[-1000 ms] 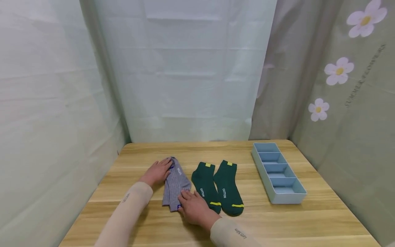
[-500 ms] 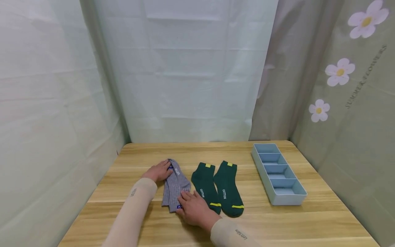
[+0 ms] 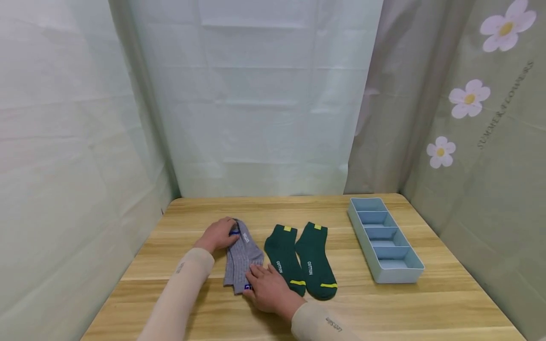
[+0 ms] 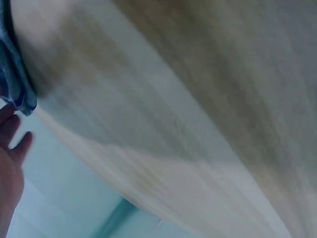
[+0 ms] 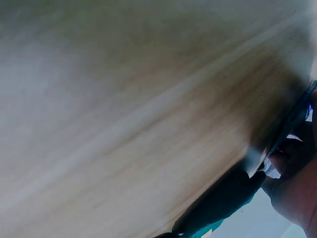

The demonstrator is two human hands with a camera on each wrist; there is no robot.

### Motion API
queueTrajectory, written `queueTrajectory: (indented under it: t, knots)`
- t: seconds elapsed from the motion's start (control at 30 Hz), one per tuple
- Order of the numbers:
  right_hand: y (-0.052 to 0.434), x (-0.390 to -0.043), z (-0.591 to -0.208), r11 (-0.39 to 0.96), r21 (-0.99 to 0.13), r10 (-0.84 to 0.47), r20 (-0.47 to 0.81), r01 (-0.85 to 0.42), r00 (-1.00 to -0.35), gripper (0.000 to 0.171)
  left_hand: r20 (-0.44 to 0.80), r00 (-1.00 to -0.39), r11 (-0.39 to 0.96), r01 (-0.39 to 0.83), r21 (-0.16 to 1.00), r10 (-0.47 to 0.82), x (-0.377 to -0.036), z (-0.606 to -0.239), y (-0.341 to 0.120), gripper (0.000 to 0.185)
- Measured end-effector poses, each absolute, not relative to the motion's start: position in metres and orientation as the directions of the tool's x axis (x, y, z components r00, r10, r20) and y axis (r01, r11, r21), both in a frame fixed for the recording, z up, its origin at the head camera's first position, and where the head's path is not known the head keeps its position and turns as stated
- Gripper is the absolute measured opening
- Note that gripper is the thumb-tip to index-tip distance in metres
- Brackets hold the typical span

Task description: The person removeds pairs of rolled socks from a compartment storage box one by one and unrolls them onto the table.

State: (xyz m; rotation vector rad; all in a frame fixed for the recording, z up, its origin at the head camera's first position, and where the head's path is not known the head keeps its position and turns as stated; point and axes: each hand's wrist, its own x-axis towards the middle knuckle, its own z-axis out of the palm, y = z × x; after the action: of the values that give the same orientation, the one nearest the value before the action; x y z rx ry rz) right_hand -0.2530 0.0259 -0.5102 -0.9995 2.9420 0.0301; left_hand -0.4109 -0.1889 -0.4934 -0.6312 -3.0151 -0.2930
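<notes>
A pair of grey socks (image 3: 245, 255) lies flat on the wooden table, one sock overlapping the other, with white lettering and blue marks. My left hand (image 3: 219, 234) rests at their far end, fingers bent over the edge; the left wrist view has its fingers (image 4: 10, 129) right by the end of a sock (image 4: 15, 74). At the near end, my right hand (image 3: 270, 287) lies palm down, fingertips on the socks by a blue mark. Just right of it are two dark green socks (image 3: 316, 265) with yellow bands and tabs, side by side; the right forearm stays below them.
A light blue box (image 3: 394, 274) with several compartments stands at the table's right side. The wooden table (image 3: 170, 227) ends at a pale curtain (image 3: 264, 118) behind, with flower-printed fabric (image 3: 490, 189) on the right.
The left hand has arched slightly more over the far end of the grey socks, after a small shift. The right hand and the green socks have stayed nearly still.
</notes>
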Motion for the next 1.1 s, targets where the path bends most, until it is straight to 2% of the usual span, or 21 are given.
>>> queueTrajectory:
  t: [0.1, 0.27, 0.37, 0.77, 1.1]
  knots:
    - [0.026, -0.253, -0.511, 0.791, -0.004, -0.611, -0.045, -0.611, -0.791, 0.057, 0.094, -0.899, 0.886, 0.438, 0.151, 0.428, -0.412, -0.495, -0.186, 0.044]
    - [0.025, -0.253, -0.51, 0.788, -0.022, -0.615, -0.068, -0.615, -0.786, 0.058, -0.072, -0.897, 0.897, 0.427, 0.116, 0.436, -0.409, -0.496, -0.181, 0.05]
    - [0.024, -0.254, -0.511, 0.785, -0.006, -0.618, -0.081, -0.619, -0.782, 0.059, -0.116, -0.907, 0.913, 0.393, 0.113, 0.405, -0.407, -0.495, -0.182, 0.051]
    - [0.029, -0.26, -0.501, 0.759, 0.075, -0.641, -0.088, -0.646, -0.763, 0.057, -0.136, -0.932, 0.931, 0.307, 0.198, 0.336, -0.39, -0.492, -0.218, 0.059]
    - [0.029, -0.268, -0.497, 0.727, 0.159, -0.662, -0.098, -0.668, -0.743, 0.056, -0.111, -0.94, 0.926, 0.291, 0.239, 0.324, -0.369, -0.494, -0.241, 0.065]
